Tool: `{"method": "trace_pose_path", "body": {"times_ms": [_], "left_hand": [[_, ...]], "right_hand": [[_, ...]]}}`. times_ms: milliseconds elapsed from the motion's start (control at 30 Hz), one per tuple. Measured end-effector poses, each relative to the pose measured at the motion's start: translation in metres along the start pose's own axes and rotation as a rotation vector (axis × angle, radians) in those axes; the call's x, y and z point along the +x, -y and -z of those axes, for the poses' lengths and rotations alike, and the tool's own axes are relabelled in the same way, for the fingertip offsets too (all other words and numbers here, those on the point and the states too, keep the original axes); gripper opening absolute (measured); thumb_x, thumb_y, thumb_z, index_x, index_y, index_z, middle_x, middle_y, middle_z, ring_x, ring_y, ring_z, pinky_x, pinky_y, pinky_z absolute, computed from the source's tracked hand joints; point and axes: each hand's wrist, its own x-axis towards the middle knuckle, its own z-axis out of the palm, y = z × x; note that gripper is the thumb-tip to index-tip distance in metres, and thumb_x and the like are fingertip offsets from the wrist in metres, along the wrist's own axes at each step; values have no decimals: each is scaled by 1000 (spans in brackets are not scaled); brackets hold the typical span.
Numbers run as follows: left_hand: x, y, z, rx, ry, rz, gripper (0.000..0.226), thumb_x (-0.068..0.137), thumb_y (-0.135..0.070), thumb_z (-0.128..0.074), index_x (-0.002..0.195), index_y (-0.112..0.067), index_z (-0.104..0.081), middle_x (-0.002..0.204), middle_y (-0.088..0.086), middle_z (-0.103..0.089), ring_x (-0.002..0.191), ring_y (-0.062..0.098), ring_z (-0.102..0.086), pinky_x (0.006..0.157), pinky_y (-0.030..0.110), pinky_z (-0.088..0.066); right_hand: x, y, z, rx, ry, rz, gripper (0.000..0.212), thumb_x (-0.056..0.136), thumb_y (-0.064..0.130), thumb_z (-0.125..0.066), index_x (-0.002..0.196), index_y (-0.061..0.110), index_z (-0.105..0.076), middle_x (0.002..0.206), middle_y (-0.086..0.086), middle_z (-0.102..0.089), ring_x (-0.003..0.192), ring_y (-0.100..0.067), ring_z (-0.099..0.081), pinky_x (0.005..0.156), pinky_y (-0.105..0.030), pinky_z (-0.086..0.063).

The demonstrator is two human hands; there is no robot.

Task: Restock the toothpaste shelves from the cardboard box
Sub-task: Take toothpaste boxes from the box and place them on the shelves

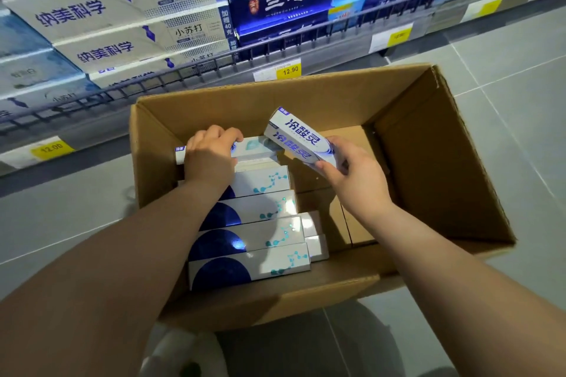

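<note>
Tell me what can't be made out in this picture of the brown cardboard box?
All in the head view:
- Toothpaste carton under the left hand: its print is covered by the fingers.
- Small print on the white carton in the right hand: too small.
- Right-hand yellow price tags: blurred.
- Lower layers in the box: hidden by the top cartons.

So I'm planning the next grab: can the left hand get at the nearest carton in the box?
Probably yes. The nearest carton lies uncovered under the left forearm, but the left hand already grips a far carton.
</note>
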Motion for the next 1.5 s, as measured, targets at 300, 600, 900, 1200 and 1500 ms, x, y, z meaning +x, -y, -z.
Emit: {"method": "trace_pose_path", "body": {"times_ms": [300,600,900,1200,1500], "left_hand": [[-14,-39,96,-125,126,-155,56,84,-12,-66,138,-16,-48,100,10,-46,89,23,-44,74,35,-46],[-43,-156,394,-344,220,33,56,77,-28,-74,130,-25,-56,110,8,-56,103,22,-55,88,24,-38],[-58,-311,609,-514,195,-99,54,78,-28,-75,129,-22,-58,111,-1,-62,102,11,-59,88,22,-43],[-77,-513,641,-709,86,-173,47,81,-20,-73,126,-24,-60,101,-7,-67,89,8,-64,84,28,-53],[-36,-686,655,-750,11,-296,42,80,-19,-74,121,-26,-64,98,-12,-66,79,-3,-61,63,0,-42]], "right_hand": [[-17,63,78,149,-51,-154,31,89,28,-61,119,25,-55,113,7,-62,95,-9,-55,79,-35,-52],[-77,237,325,269,-181,-335,31,83,24,-66,113,19,-59,94,1,-65,73,-14,-53,62,-26,-38],[-138,317,557,290,-412,-352,37,85,20,-64,121,14,-58,97,2,-56,81,-14,-47,58,-17,-26],[-182,228,729,281,-531,-214,31,82,14,-64,113,14,-63,110,-4,-66,93,-17,-58,72,-20,-37],[-171,144,884,271,-651,-166,31,84,17,-64,115,17,-61,106,2,-65,90,-13,-58,71,-23,-38]]}}
